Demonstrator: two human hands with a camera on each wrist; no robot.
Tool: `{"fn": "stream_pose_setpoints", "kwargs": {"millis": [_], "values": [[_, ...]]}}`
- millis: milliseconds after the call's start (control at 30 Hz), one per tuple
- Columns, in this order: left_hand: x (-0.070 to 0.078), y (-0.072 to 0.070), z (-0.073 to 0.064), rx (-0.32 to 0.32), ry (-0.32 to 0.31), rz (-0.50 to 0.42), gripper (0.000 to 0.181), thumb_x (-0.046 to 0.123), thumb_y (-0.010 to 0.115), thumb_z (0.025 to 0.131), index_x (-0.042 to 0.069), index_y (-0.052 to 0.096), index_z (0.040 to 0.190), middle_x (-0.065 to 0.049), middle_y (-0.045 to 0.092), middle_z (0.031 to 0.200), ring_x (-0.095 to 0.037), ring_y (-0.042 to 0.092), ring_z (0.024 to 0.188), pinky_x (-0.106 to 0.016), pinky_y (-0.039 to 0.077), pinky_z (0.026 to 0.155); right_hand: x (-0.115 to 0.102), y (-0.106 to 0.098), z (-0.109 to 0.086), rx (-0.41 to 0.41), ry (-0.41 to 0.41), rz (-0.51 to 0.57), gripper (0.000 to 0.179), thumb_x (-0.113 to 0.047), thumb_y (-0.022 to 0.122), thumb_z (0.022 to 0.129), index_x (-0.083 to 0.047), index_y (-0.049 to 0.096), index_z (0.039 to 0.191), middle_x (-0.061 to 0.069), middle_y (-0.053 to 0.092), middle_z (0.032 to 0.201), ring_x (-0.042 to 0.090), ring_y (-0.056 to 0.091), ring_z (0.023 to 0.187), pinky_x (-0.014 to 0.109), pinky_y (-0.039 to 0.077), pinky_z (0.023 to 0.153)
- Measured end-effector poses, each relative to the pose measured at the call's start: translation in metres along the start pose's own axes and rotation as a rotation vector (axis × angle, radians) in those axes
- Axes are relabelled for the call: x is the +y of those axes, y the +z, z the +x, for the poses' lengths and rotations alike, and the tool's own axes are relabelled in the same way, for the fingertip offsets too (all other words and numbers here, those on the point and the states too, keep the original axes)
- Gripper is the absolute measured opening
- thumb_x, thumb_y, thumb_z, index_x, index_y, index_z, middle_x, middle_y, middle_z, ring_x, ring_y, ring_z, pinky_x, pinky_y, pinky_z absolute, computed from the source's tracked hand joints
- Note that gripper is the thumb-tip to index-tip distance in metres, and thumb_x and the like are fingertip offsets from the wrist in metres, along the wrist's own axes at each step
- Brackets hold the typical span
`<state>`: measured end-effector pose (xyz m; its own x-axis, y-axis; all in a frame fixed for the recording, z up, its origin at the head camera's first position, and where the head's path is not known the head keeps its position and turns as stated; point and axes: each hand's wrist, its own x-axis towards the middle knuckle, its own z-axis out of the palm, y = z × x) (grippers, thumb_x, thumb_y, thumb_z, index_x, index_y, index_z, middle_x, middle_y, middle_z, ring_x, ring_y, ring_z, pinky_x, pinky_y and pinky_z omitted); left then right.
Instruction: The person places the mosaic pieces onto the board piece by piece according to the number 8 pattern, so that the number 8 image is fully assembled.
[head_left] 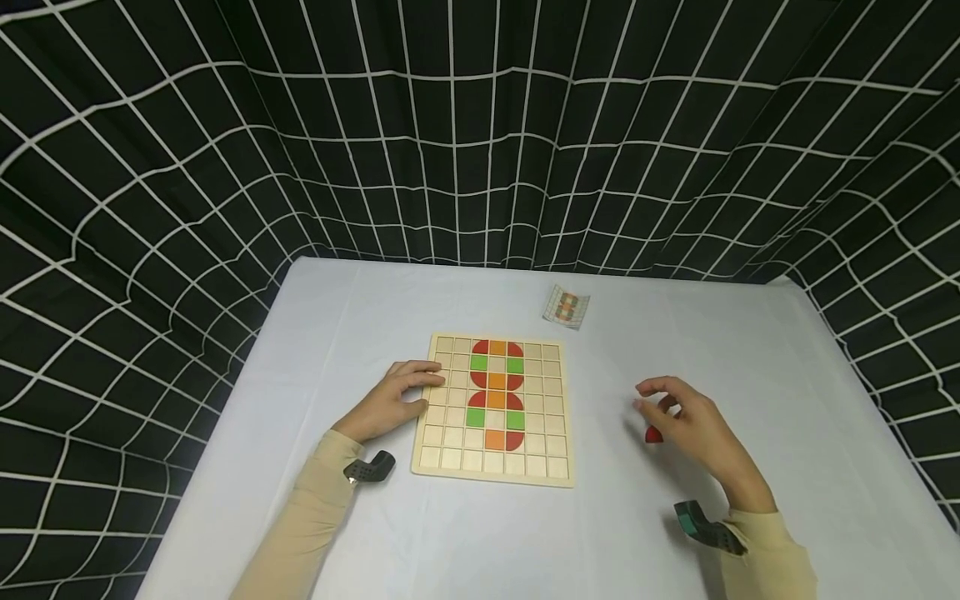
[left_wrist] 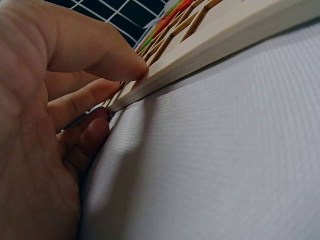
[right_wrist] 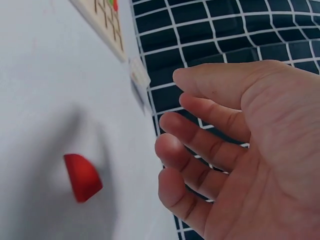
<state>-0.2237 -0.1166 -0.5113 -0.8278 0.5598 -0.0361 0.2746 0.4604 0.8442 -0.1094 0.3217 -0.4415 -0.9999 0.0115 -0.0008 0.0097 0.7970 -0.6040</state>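
My left hand (head_left: 386, 404) rests at the left edge of a wooden grid board (head_left: 452, 437), fingertips on its rim. In the left wrist view the thumb and fingers (left_wrist: 107, 57) touch the board's edge without curling round it. Red quarter-round, orange square and green square pieces fill the board's middle columns; the lowest filled row holds an orange square (head_left: 495, 440) and a red quarter-round (head_left: 514, 441). To the right of the board, my right hand (head_left: 693, 429) hovers, fingers loosely bent and holding nothing. Below it a loose red quarter-round piece (right_wrist: 82, 177) lies on the cloth.
A small creased paper card (head_left: 566, 307) with a printed coloured grid pattern lies behind the board. White cloth (head_left: 360, 308) covers the table, and black fabric with white grid lines (head_left: 487, 125) hangs around the back and sides.
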Motion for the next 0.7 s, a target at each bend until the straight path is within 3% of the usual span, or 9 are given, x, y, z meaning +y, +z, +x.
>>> {"fn": "stream_pose_setpoints", "kwargs": {"millis": [200, 433, 700], "values": [[0.000, 0.000, 0.000, 0.002, -0.001, 0.001, 0.042, 0.005, 0.065, 0.092, 0.010, 0.066, 0.133, 0.002, 0.049, 0.154, -0.025, 0.032, 0.149, -0.052, 0.029, 0.126, 0.014, 0.003, -0.005, -0.004, -0.044, -0.015, 0.023, -0.008, 0.063, 0.098, -0.010, 0.067, 0.120, 0.006, 0.064, 0.086, 0.007, 0.052, 0.070, 0.021, 0.041, 0.054], [0.003, 0.000, 0.000, 0.004, -0.009, -0.011, 0.041, 0.004, 0.064, 0.092, 0.009, 0.066, 0.133, 0.000, 0.049, 0.154, -0.026, 0.031, 0.150, -0.052, 0.028, 0.126, 0.020, 0.005, -0.011, -0.139, 0.064, -0.003, 0.030, -0.008, 0.058, 0.100, -0.008, 0.063, 0.129, 0.013, 0.069, 0.109, 0.013, 0.057, 0.083, 0.021, 0.049, 0.062], [0.003, 0.000, 0.000, 0.002, -0.017, -0.014, 0.041, 0.005, 0.064, 0.093, 0.010, 0.066, 0.133, 0.001, 0.048, 0.154, -0.025, 0.031, 0.150, -0.052, 0.028, 0.127, 0.026, 0.007, -0.016, -0.168, -0.002, -0.009, 0.030, -0.005, 0.067, 0.094, -0.009, 0.066, 0.124, 0.011, 0.063, 0.117, 0.005, 0.050, 0.089, 0.018, 0.050, 0.069]]}}
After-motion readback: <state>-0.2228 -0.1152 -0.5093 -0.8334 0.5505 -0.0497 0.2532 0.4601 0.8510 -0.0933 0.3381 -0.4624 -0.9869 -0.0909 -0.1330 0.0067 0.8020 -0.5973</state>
